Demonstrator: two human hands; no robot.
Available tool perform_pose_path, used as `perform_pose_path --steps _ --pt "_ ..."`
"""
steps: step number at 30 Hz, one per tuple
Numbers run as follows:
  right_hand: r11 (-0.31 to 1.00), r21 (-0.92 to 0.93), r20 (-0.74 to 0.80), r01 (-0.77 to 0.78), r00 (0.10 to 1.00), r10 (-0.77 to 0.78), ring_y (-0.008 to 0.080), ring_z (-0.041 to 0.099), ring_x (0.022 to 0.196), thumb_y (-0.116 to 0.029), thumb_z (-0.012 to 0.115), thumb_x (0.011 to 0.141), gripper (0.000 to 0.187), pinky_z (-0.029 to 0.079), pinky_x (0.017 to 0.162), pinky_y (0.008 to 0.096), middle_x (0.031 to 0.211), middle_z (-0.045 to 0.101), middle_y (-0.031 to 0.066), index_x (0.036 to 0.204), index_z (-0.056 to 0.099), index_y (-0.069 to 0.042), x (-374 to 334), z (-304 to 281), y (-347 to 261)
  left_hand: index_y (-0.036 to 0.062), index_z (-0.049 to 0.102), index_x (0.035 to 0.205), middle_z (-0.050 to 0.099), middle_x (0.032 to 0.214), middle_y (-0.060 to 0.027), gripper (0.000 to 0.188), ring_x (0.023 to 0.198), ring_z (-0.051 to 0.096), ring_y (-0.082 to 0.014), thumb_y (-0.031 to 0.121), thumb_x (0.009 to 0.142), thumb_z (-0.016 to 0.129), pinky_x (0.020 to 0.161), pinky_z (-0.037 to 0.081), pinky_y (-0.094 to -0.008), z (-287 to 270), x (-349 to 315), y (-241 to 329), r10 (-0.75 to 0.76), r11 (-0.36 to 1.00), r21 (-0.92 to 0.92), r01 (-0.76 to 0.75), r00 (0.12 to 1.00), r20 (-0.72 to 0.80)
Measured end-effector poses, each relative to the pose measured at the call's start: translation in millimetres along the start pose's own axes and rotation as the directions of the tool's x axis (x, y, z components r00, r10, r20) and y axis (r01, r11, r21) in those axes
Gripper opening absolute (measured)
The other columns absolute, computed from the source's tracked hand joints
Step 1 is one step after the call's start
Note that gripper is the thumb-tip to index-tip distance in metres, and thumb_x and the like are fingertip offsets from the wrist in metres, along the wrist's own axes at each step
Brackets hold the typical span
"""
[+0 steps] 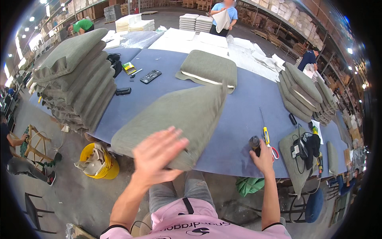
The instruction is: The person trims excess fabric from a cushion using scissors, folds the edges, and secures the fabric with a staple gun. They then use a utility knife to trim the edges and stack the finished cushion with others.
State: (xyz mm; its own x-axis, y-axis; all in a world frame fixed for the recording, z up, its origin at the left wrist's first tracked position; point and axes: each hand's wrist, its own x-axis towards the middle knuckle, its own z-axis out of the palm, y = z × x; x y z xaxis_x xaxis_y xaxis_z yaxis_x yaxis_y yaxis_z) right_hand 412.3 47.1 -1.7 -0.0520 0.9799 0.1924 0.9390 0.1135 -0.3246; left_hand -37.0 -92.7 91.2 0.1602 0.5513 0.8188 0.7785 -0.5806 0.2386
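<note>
A grey-green fabric cushion lies tilted at the near edge of the blue-topped table, smeared a little by motion. My left hand lies across its near corner with fingers stretched out, also blurred. To the right, my right hand is closed around a dark rounded hand tool, whose exact kind is partly hidden by the fingers. Beside it are a screwdriver with a yellow handle and scissors with red handles. Farther back rests another cushion with a white strip along its open edge.
Stacked cushions rise at the left and the right. A phone and a black case lie on the table. A yellow bucket stands below left. A black corded device is at right. Several people work around.
</note>
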Motion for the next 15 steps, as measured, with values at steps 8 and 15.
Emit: perform_pose_path --steps 8,15 --pt "0.512 0.826 -0.143 0.235 0.967 -0.212 0.0332 0.025 0.168 -0.041 0.065 0.112 0.090 0.018 0.136 0.0440 0.182 0.024 0.0221 0.176 0.020 0.004 -12.7 33.2 -75.8 0.0075 0.056 0.159 0.066 0.141 -0.0094 0.065 0.123 0.068 -0.0207 0.044 0.108 0.074 0.108 0.054 -0.0340 -97.5 -12.0 -2.9 -0.669 0.692 -0.677 0.250 0.574 -0.472" --pt "0.775 0.623 0.116 -0.106 0.992 0.042 0.0376 0.077 0.101 -0.055 0.067 0.107 0.077 0.058 0.092 0.0479 0.105 0.076 0.0315 0.147 0.057 0.010 -54.0 58.9 -68.0 0.0146 0.053 0.164 0.067 0.144 -0.0088 0.054 0.134 0.063 -0.0220 0.035 0.115 0.064 0.118 0.048 -0.0437 -20.7 -83.3 -67.5 -0.911 0.399 -0.594 0.698 0.375 -0.171"
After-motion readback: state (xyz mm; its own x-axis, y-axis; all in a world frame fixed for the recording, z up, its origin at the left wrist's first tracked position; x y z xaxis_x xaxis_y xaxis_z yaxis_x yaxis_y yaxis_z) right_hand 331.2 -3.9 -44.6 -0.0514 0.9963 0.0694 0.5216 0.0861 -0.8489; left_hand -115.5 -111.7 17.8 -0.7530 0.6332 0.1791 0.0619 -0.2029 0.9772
